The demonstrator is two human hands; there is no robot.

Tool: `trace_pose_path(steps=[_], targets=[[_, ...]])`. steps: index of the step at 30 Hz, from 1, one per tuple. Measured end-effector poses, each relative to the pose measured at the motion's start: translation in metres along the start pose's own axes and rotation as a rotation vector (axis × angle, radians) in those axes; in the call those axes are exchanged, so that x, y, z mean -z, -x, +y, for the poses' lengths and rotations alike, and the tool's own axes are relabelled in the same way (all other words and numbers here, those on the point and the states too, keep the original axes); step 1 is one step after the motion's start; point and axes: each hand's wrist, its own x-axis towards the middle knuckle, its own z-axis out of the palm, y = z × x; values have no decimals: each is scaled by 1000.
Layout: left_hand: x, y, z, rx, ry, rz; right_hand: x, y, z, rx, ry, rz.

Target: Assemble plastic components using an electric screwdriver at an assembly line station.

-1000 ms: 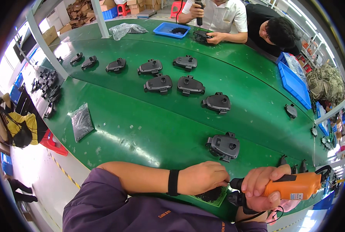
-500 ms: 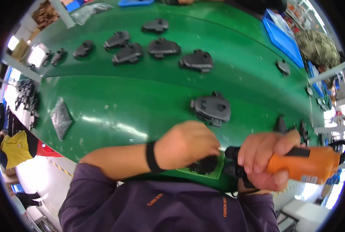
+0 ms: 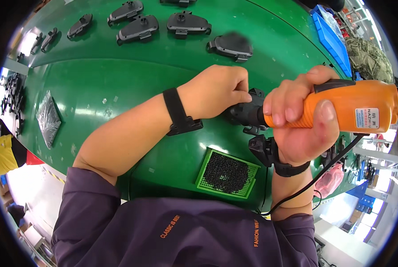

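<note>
The screwdriver (image 3: pixel 348 104) is orange, the tray (image 3: pixel 219 191) green.

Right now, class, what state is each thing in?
Orange driver: gripped in the right hand; running or not, unclear
Left hand: curled at the nearest housing
Nearest housing: on the table, partly hidden
Other housings: lying scattered
Green tray: holding small black pieces
Plastic bag: lying flat

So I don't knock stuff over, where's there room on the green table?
A wide free patch lies between the clear bag, the far black housings and the left forearm, with tiny specks there. A smaller one lies between that forearm and the green tray. It's crowded around the left hand, right hand, orange power tool and nearest housing.
</note>
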Motion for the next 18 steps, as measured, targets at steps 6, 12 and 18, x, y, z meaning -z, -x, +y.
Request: trace_pose_path(steps=[6, 12, 18], targets=[[0, -2, 0, -76, -140, 21, -5, -3, 12, 0, 23, -2], [-3, -3, -2, -117, -174, 47, -5, 0, 23, -27, 55, -4], [-5, 0, -4, -119, -177, 62, -9, 3, 25, -17, 85, -18]])
